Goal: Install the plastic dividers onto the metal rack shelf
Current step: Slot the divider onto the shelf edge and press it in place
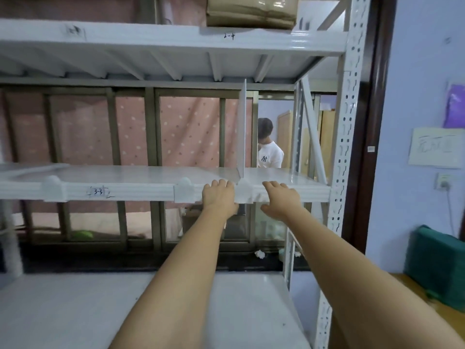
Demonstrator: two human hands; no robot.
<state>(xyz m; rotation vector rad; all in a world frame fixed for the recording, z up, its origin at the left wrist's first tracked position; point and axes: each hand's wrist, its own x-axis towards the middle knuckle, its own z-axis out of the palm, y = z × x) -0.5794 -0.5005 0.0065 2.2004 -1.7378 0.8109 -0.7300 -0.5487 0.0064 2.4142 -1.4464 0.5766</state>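
Note:
A white metal rack shelf runs across the middle of the view, marked "3-3" on its front lip. A thin white plastic divider stands upright on it, and its clip sits over the front lip. My left hand grips the lip just left of that clip, fingers curled over the top edge. My right hand rests on the lip just right of the clip, fingers over the edge. Two more white clips sit on the lip further left, without upright panels showing.
An upper shelf carries a cardboard box. A lower shelf lies under my arms. The perforated upright post bounds the rack on the right. A person in a white shirt stands behind the rack. A green box sits at right.

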